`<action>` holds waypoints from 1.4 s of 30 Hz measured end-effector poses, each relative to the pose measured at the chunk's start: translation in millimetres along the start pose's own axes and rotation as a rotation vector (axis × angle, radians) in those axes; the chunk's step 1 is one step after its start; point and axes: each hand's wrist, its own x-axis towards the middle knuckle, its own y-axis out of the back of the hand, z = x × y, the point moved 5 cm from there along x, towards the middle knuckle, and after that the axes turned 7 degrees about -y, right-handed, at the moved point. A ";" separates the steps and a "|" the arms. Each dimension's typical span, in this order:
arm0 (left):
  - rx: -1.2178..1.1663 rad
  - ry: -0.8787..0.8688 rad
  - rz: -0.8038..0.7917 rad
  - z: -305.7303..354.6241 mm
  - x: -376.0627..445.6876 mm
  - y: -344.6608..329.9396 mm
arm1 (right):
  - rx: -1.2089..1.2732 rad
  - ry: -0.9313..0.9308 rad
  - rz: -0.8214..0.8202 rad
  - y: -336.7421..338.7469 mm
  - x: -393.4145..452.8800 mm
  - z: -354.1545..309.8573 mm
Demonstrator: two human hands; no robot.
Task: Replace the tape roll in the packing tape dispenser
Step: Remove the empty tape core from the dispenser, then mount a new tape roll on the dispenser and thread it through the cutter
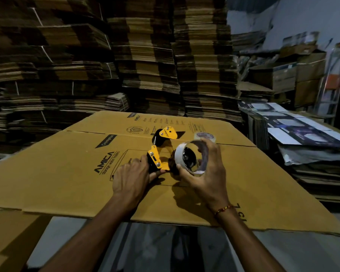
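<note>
The yellow and black tape dispenser lies on a flattened cardboard box. My left hand grips its near end at the black handle. A thin white tape ring, nearly hollow like a used core, is pinched in my right hand, held just right of the dispenser and tilted so its hole faces me. Whether the ring touches the dispenser's hub is hidden. A second clear tape roll sits on the cardboard just behind my right hand.
Tall stacks of flattened cartons wall off the back and left. Printed flat boxes are piled at the right. The cardboard's near edge overhangs a grey surface below.
</note>
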 end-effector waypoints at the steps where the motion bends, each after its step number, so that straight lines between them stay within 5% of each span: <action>1: 0.006 0.003 -0.004 -0.1 0.1 1.0 | 0.023 -0.007 -0.019 0.7 -1.4 -1.1; 5: 0.022 -0.003 -0.041 -1.6 1.5 -3.2 | 0.347 -0.350 -0.135 -0.7 -7.1 19.8; 10: -0.058 0.038 -0.086 -4.6 4.8 -6.1 | 0.850 -0.786 0.004 10.5 -9.8 44.3; 19: -0.054 0.041 -0.102 -19.0 17.5 -7.4 | 0.528 -0.779 -0.077 49.3 -4.2 77.1; 23: 0.084 0.000 -0.154 -26.2 24.4 -2.7 | -0.138 -0.564 -0.226 70.3 4.7 98.3; 25: 0.089 0.000 -0.195 -26.5 25.8 0.0 | -0.283 -0.499 -0.240 77.5 8.8 101.0; 31: -0.071 0.043 -0.299 -46.1 31.1 -10.8 | -0.413 -0.426 -0.240 83.0 15.7 107.2; 42: -0.023 0.109 -0.159 -40.0 26.7 -11.1 | -0.489 -0.516 -0.167 96.3 23.3 121.9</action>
